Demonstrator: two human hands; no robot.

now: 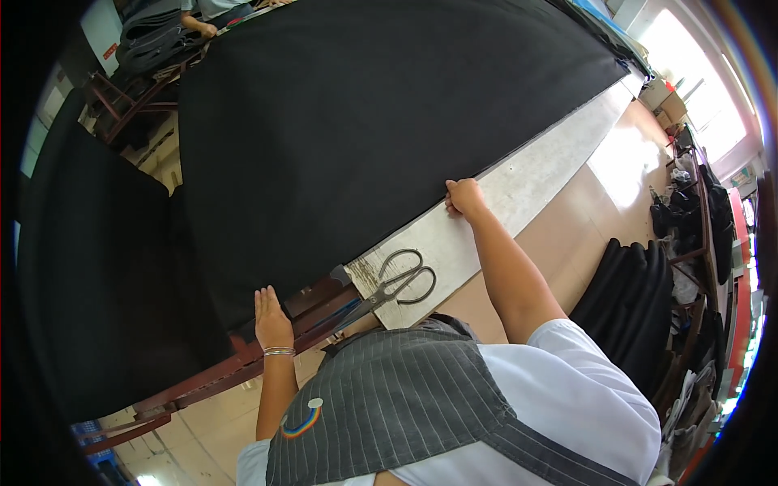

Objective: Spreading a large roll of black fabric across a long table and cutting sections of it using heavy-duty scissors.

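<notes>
Black fabric [348, 121] lies spread across the pale tabletop [527, 178], seen from my remote post.
I see the left hand [274, 326] straight-fingered at its near edge; well apart, the right hand [466, 198] curls there (pinching or not, I cannot tell), scissors [399, 285] between them.

- Cloth [389, 105] spread over the surface [527, 182].
- Scissors [379, 299] on its near-left corner, blades jutting past.
- Left hand [274, 324] on the cloth, left of them.
- Right hand [464, 198] at the cloth's near edge, beyond them.
- Fabric bundle [628, 300] right of the surface.
</notes>
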